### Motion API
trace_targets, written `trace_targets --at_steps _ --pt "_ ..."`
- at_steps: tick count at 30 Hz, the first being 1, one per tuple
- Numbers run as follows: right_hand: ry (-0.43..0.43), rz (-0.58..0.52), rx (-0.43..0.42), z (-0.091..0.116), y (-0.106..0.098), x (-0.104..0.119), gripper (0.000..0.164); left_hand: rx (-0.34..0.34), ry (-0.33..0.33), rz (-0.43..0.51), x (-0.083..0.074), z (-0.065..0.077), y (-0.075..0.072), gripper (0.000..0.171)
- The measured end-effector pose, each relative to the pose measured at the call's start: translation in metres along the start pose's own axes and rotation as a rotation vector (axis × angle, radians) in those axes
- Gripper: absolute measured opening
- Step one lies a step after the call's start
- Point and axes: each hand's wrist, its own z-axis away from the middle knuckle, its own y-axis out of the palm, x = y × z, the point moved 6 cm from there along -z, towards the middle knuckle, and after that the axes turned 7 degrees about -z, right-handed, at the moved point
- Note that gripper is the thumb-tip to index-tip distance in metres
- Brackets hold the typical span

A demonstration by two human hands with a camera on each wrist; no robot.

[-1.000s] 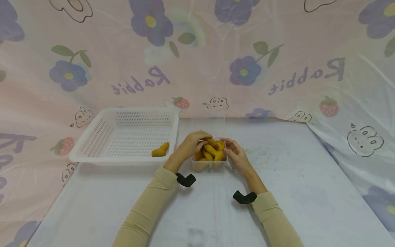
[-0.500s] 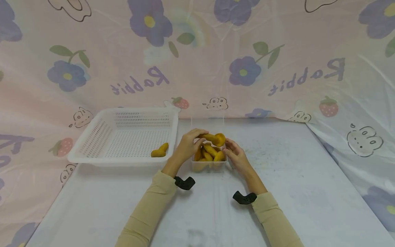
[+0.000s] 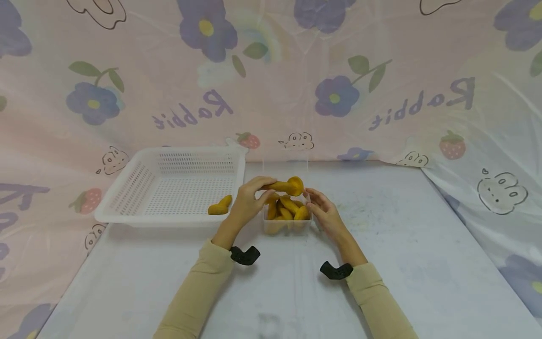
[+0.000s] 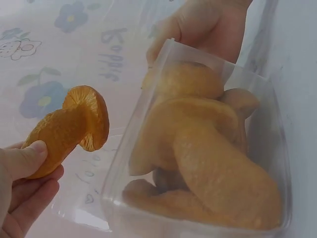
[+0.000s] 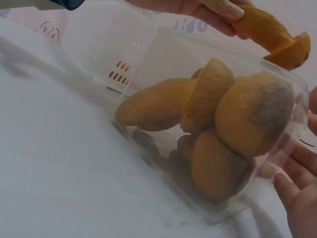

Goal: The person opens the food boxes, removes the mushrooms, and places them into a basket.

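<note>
My left hand [image 3: 247,201] pinches the stem of an orange-brown mushroom [image 3: 289,186] between thumb and fingers. This mushroom [image 4: 69,131] is held just above a clear plastic box [image 3: 288,221], its gilled cap pointing right in the head view. Several similar mushrooms [image 5: 213,114] lie piled inside the box, one with a dark patch on its cap. At the box's right side, my right hand [image 3: 327,216] rests its fingers against the outer wall. In the right wrist view, part of that hand is cut off by the frame edge.
A white perforated plastic basket [image 3: 169,219] stands to the left of the box, with a couple of mushroom pieces [image 3: 220,205] in its near right corner. The box's transparent lid [image 3: 285,167] stands up behind it. A printed cloth [image 3: 271,84] hangs behind the white table [image 3: 402,263].
The left hand has lifted the mushroom from the top of the pile in the box and shifted it slightly up and left. The right hand has stayed at the box.
</note>
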Motion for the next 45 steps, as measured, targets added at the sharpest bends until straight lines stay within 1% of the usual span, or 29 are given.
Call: trace_targets --at_steps 4,9,12,17,23,28,33,36,39,45 --pt "-0.022 -0.013 0.023 0.0 0.002 0.0 0.052 -0.061 0.02 -0.013 -0.001 0.006 -0.014 0.027" --pt "-0.013 -0.013 0.022 0.001 0.002 0.001 0.05 -0.109 0.034 -0.013 -0.004 0.012 -0.03 0.029" --pt "-0.004 -0.003 0.018 0.001 0.002 0.002 0.049 -0.138 0.018 -0.012 -0.004 0.012 -0.042 0.029" --pt "-0.019 0.002 0.018 0.001 0.001 0.002 0.05 -0.182 -0.006 -0.047 -0.001 0.014 -0.062 0.028" --pt "-0.017 0.005 0.016 0.0 0.001 0.001 0.052 -0.204 -0.022 -0.058 0.007 0.016 -0.079 0.027" --pt "-0.01 -0.001 0.021 0.0 0.002 0.001 0.051 -0.201 -0.057 -0.042 0.015 0.016 -0.092 0.026" --pt "-0.01 -0.009 0.026 0.001 0.002 0.001 0.051 -0.179 -0.13 -0.03 0.026 0.014 -0.104 0.026" --pt "-0.017 -0.013 0.023 0.001 0.002 0.001 0.052 -0.153 -0.17 -0.032 0.033 0.011 -0.111 0.027" --pt "-0.02 -0.011 0.023 0.001 0.002 0.002 0.052 -0.12 -0.226 -0.038 0.041 0.009 -0.119 0.028" --pt "-0.023 0.015 0.028 0.001 0.001 0.001 0.051 -0.038 -0.365 -0.052 0.06 0.004 -0.13 0.03"
